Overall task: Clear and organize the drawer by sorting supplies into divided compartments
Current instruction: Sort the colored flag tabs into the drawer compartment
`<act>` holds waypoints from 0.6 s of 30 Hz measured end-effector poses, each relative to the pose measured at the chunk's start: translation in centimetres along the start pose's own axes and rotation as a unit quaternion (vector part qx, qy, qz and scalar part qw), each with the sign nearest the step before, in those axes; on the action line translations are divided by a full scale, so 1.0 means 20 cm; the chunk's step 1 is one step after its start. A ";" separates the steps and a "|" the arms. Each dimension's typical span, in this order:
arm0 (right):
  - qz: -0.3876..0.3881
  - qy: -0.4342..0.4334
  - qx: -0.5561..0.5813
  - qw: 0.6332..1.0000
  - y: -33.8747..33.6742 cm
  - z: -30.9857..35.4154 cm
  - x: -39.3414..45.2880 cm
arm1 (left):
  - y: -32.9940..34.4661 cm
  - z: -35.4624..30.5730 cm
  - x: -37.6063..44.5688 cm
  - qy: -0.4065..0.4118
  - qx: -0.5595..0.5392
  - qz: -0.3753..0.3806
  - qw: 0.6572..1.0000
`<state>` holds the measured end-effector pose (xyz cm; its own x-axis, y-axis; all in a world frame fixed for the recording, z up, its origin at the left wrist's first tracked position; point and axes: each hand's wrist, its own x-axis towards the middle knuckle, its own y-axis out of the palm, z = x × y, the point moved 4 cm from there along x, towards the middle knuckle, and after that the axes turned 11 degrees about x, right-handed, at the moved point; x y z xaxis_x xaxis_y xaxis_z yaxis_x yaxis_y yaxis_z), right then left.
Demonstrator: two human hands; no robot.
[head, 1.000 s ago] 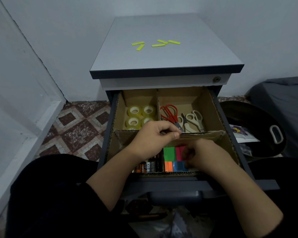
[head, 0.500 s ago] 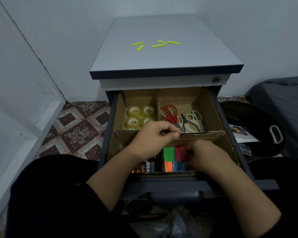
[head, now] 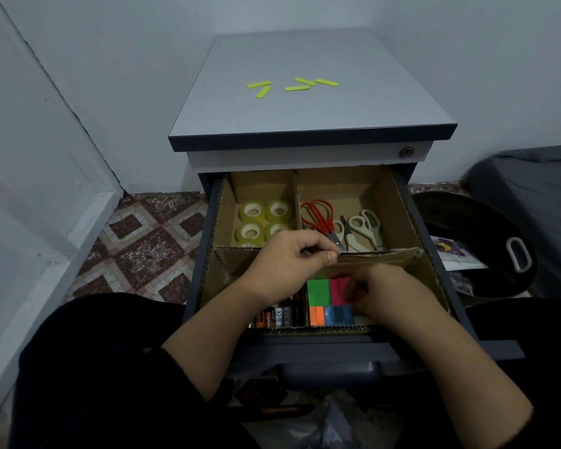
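The open drawer (head: 416, 222) holds a cardboard divider (head: 379, 256) with four compartments. Clear tape rolls (head: 263, 218) fill the back left one. Red scissors (head: 319, 217) and white scissors (head: 361, 228) lie in the back right one. Batteries (head: 277, 315) sit front left, and coloured sticky notes (head: 319, 294) lie front right. My left hand (head: 285, 267) pinches the top edge of the cross divider. My right hand (head: 389, 291) rests curled in the front right compartment, fingertips on the pink and blue notes; what it holds is hidden.
Several yellow-green strips (head: 293, 85) lie on the grey cabinet top (head: 305, 118). A black bin with a white handle (head: 486, 247) stands right of the drawer. Patterned floor tiles (head: 143, 244) show at the left, next to a white wall. My dark-clothed legs fill the bottom.
My right hand has shifted slightly over the sticky notes. My left hand stays on the divider edge.
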<state>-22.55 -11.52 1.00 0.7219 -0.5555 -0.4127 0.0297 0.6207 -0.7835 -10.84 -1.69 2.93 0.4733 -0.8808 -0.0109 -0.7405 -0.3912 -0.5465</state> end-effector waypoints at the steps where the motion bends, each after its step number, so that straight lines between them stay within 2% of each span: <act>1: -0.004 -0.001 0.001 1.000 0.00 0.00 0.00 | 0.00 0.00 0.00 0.001 -0.001 -0.001 1.000; 18: 0.034 0.009 -0.004 0.999 0.01 0.00 0.00 | 0.01 0.01 0.01 0.003 -0.008 -0.001 1.000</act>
<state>-22.52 -11.51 0.87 0.7093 -0.5217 -0.4740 -0.0256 0.6529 -0.7570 -10.73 -1.86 2.61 0.4720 -0.8816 -0.0046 -0.7472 -0.3972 -0.5329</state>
